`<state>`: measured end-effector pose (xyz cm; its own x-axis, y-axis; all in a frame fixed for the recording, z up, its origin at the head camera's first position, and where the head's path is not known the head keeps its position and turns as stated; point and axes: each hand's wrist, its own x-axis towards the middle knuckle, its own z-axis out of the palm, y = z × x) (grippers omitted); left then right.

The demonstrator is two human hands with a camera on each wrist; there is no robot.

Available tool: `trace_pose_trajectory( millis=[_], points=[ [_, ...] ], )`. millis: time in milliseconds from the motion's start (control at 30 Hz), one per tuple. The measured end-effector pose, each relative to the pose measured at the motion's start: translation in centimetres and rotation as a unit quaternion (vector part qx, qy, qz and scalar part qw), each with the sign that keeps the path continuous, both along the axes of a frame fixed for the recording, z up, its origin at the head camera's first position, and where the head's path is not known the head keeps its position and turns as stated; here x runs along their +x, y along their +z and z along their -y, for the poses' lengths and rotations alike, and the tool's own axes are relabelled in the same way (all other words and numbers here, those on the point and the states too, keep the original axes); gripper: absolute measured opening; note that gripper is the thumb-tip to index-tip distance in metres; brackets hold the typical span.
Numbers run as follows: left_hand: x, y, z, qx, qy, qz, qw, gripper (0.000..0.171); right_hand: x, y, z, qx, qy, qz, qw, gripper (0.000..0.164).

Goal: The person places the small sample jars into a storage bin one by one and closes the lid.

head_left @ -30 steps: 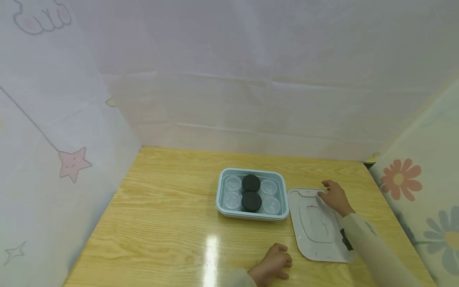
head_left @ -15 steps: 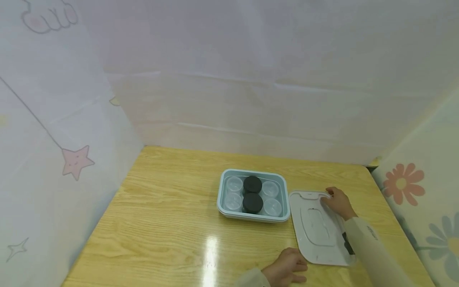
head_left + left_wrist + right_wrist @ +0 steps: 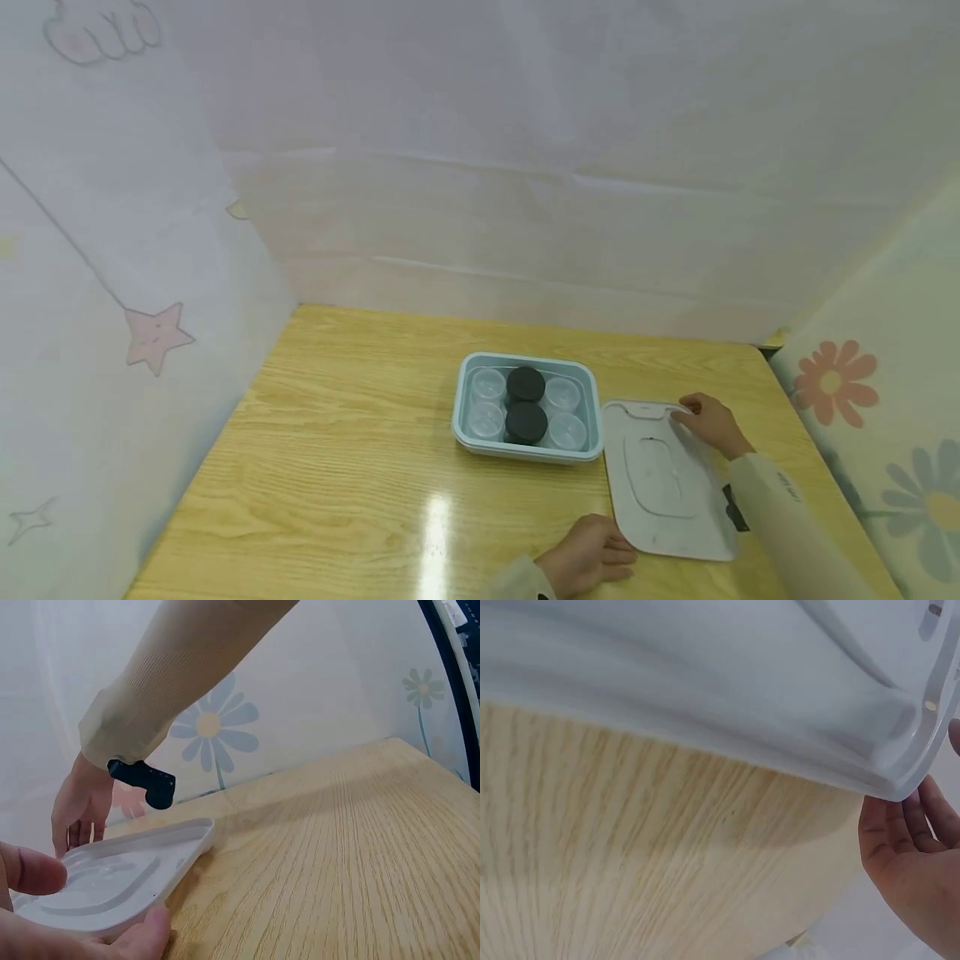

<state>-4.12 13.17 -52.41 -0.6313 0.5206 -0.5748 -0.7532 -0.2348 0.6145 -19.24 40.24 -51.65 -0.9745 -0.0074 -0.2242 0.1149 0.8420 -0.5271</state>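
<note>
A white plastic lid (image 3: 660, 483) lies right of a pale blue box (image 3: 525, 454), overlapping the wooden table in the head view. My right hand (image 3: 712, 423) holds its far right corner; in the right wrist view the fingers (image 3: 889, 832) curl up under the rim there. At the near left corner is my left hand (image 3: 588, 554). Its thumb (image 3: 37, 871) comes over the lid and its fingers (image 3: 146, 934) sit under the edge in the left wrist view. A shadow lies below the lid's side edge.
Inside the box stand several clear round containers (image 3: 566, 432) and two black-topped ones (image 3: 526, 422). The box sits close to the lid's left edge. Patterned cloth (image 3: 480, 217) walls the wooden table (image 3: 337, 467) at the back and sides.
My right hand has come down onto the lid's far corner. My left hand has moved right to its near corner, and the lid's right side has shifted slightly.
</note>
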Motion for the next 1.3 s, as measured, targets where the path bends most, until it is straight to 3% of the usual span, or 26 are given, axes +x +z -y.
trace_pose_trajectory(
  millis=[233,600,700,900,1100,1300],
  points=[
    [0.2,0.3,0.6,0.005,-0.01,-0.034,0.9994,0.018,1.1,1.4,-0.5,-0.001,0.035,-0.014,0.999,0.056],
    [0.3,2.2,1.9,0.001,-0.031,-0.084,0.996,0.026,3.0,3.5,-1.1,-0.017,0.024,-0.036,0.999,0.053],
    [0.3,2.5,2.0,0.003,-0.017,-0.085,0.9962,0.02,3.6,4.5,-1.1,-0.024,0.014,-0.043,0.999,0.051],
    [0.4,3.5,2.3,-0.016,0.042,-0.082,0.9956,0.014,4.2,6.3,-1.0,-0.056,0.003,-0.036,0.998,0.053],
    [0.2,4.9,3.7,0.001,0.047,-0.099,0.9939,0.019,5.2,7.1,-0.6,-0.083,-0.01,-0.026,0.996,0.056],
    [-0.3,5.7,5.5,-0.001,0.065,-0.114,0.9913,0.027,6.0,7.6,0.4,-0.124,-0.048,-0.022,0.991,0.057]
  ],
)
